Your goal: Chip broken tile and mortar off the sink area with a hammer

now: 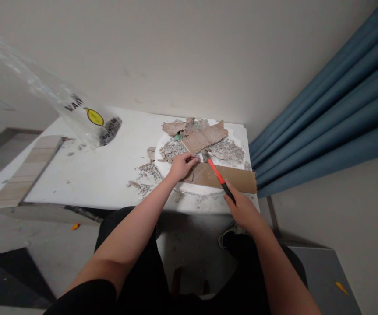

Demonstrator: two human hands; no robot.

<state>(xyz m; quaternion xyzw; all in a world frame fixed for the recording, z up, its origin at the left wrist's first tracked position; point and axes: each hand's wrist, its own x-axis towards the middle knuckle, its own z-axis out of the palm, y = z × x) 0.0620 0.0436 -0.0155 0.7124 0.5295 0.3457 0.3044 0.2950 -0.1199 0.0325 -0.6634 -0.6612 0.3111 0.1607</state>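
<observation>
The right hand (243, 211) clamps its fingers round a red-and-black-handled metal hammer (217, 173). The left hand (182, 166), fingers curled together, grips a flat brown tile slab (233, 178) on the white table (110, 168).

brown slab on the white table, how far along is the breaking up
Done: grey crumbs and broken brown shards lie on the white table. In hand: the right hand grips a red-and-black-handled hammer, its head down by the left hand, which rests on the long brown slab. Remaining: that slab's right end looks whole, so a fair part seems unbroken.
</observation>
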